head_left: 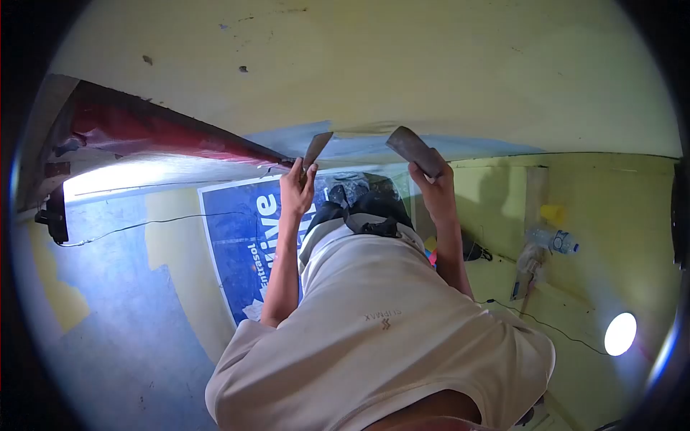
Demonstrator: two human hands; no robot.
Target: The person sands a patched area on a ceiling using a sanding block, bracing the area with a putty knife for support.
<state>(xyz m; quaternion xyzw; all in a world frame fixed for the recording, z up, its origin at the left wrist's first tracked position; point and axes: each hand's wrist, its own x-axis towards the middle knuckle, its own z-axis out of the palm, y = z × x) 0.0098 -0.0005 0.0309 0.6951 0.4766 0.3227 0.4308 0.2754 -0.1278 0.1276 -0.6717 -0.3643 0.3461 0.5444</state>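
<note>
My left hand (296, 189) is closed around a thin, dark flat blade (318, 149), which points up and slightly right. Across from it, my right hand (437, 188) grips a wider grey scraper-like blade (413, 147), tilted up to the left. A gap separates the two tools. Both are just in front of a pale yellow surface (431, 79) with a blue-painted strip (474, 146) along its lower edge. Whether either blade touches that surface cannot be made out.
A red beam (158, 131) runs along the upper left. Below lies a blue printed sheet (233, 248). At right are a plastic bottle (553, 241), a yellow cup (553, 212), a bright lamp (620, 334) and its cable (546, 323). Another wire (144, 225) hangs at left.
</note>
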